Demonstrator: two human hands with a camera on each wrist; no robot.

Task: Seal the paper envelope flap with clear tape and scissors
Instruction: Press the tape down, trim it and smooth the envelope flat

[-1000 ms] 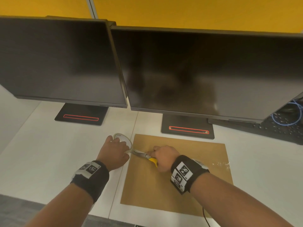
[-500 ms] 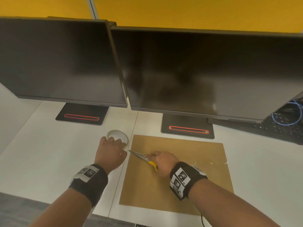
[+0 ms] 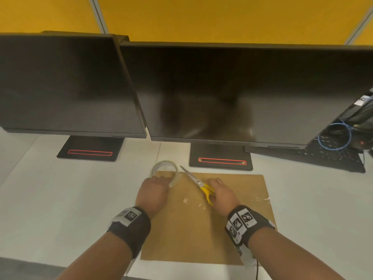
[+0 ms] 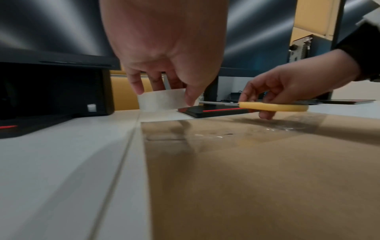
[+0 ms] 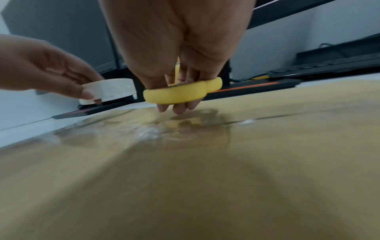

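While the brown paper envelope (image 3: pixel 203 219) lies flat on the white tabletop (image 3: pixel 60 199) in front of two dark monitors (image 3: pixel 222 93), both hands work just above its far left corner. The left hand (image 3: pixel 153 196) grips the roll of clear tape (image 3: pixel 164 170) from above, fingers curled down around its rim; the left wrist view shows the roll lifted off the tabletop, beside the envelope's far left corner. The right hand (image 3: pixel 223 196) holds the scissors (image 3: pixel 198 183) by their yellow handles (image 5: pixel 183 93), fingers curled through and under the loops, with the fingertips (image 5: pixel 180 109) close to the paper. The metal blades point away and to the left, toward the roll, and look closed. Strips of clear tape (image 3: pixel 262 200) already shine across the middle of the envelope, wrinkled near the right edge. A black keyboard (image 3: pixel 331 156) sits far right.
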